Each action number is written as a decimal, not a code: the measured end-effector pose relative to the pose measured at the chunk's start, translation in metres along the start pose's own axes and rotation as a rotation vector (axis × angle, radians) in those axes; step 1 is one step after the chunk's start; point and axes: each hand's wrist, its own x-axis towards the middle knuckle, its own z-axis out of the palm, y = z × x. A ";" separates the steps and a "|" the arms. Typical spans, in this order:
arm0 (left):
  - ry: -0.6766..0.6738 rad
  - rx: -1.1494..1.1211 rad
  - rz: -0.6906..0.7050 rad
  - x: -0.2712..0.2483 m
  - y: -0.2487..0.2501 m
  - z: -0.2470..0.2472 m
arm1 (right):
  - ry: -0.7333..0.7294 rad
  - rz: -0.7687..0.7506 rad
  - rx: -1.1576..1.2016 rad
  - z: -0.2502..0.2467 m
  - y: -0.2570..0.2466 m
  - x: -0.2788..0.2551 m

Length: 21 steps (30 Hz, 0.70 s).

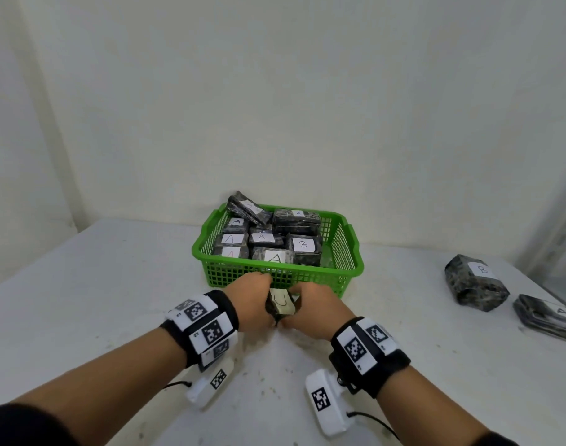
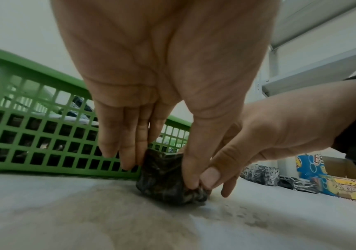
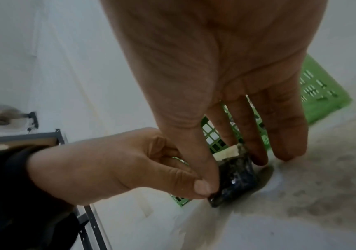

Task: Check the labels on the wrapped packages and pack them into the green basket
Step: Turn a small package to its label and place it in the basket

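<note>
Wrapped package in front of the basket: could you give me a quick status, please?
Left hand and right hand both pinch the wrapped package on the table. Green basket nearly full. Nothing in the way.

Obstacles: green basket (image 1: 277, 276) filled with wrapped packages (image 1: 273, 241), just beyond both hands; two loose packages (image 1: 476, 283) far right. Passage: bare table (image 1: 82, 284) left; open strip between basket and loose packages.

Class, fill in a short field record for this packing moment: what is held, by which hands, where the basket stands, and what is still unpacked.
held: small wrapped package, on the table
left hand: pinches it
right hand: pinches it
green basket: just behind the hands, holds labelled packages
unpacked: B package and flat package, far right
</note>
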 end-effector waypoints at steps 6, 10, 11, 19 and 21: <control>0.073 -0.142 -0.012 -0.005 -0.007 0.005 | -0.053 -0.016 0.104 0.006 0.005 0.010; 0.064 -0.260 -0.006 -0.005 -0.009 0.002 | -0.008 -0.059 0.202 0.004 0.014 0.012; 0.054 -0.281 0.004 -0.006 -0.008 0.001 | -0.001 -0.081 0.212 0.002 0.018 0.012; 0.004 -0.663 0.163 -0.002 -0.001 -0.006 | -0.011 -0.136 0.536 -0.025 0.046 0.011; 0.043 -0.817 0.168 -0.003 0.003 -0.008 | 0.025 -0.123 0.656 -0.031 0.051 0.011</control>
